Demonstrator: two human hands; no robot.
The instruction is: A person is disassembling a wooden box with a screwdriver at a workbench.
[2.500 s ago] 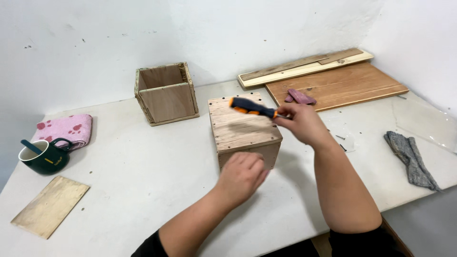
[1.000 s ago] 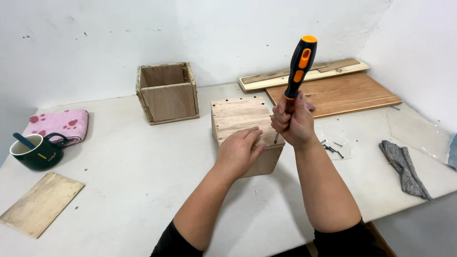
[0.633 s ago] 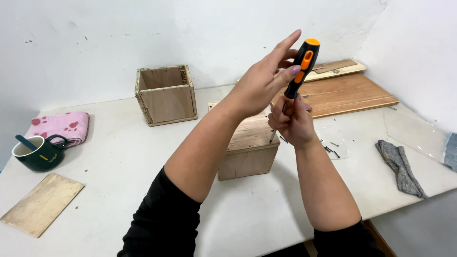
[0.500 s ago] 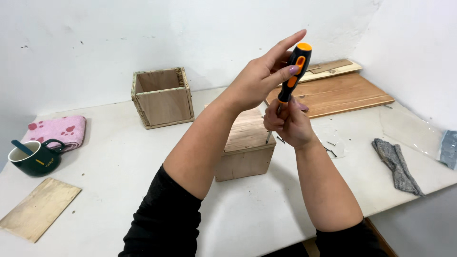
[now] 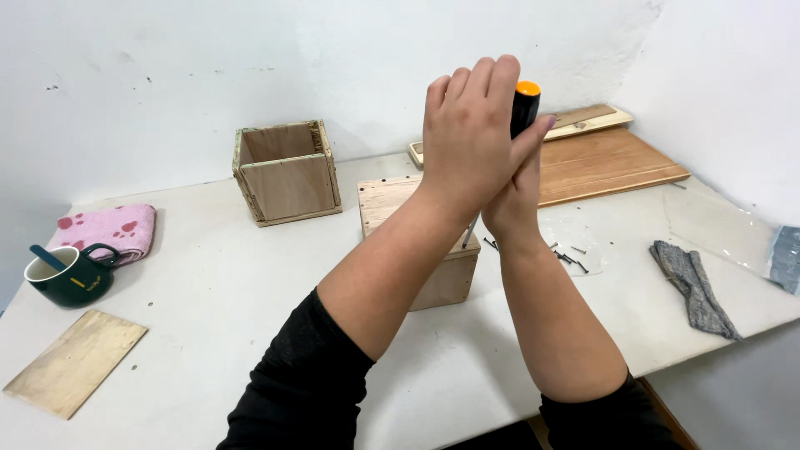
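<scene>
Both my hands are clasped around an upright screwdriver (image 5: 525, 102) with a black and orange handle. My left hand (image 5: 471, 137) wraps over the top of the handle and my right hand (image 5: 515, 204) grips it lower down. The metal shaft (image 5: 472, 232) points down onto the right top edge of a closed wooden box (image 5: 392, 204) on the white table (image 5: 250, 283). My arms hide much of the box.
An open wooden box (image 5: 287, 171) stands behind. Wooden boards (image 5: 608, 162) lie at the back right. Loose nails (image 5: 571, 254) and a grey rag (image 5: 696, 287) lie right. A green mug (image 5: 71, 275), pink cloth (image 5: 104, 229) and small plywood piece (image 5: 75, 360) are left.
My right hand lifted the screwdriver from flat on the box to upright. My left hand left the box side and closed over the handle's top.
</scene>
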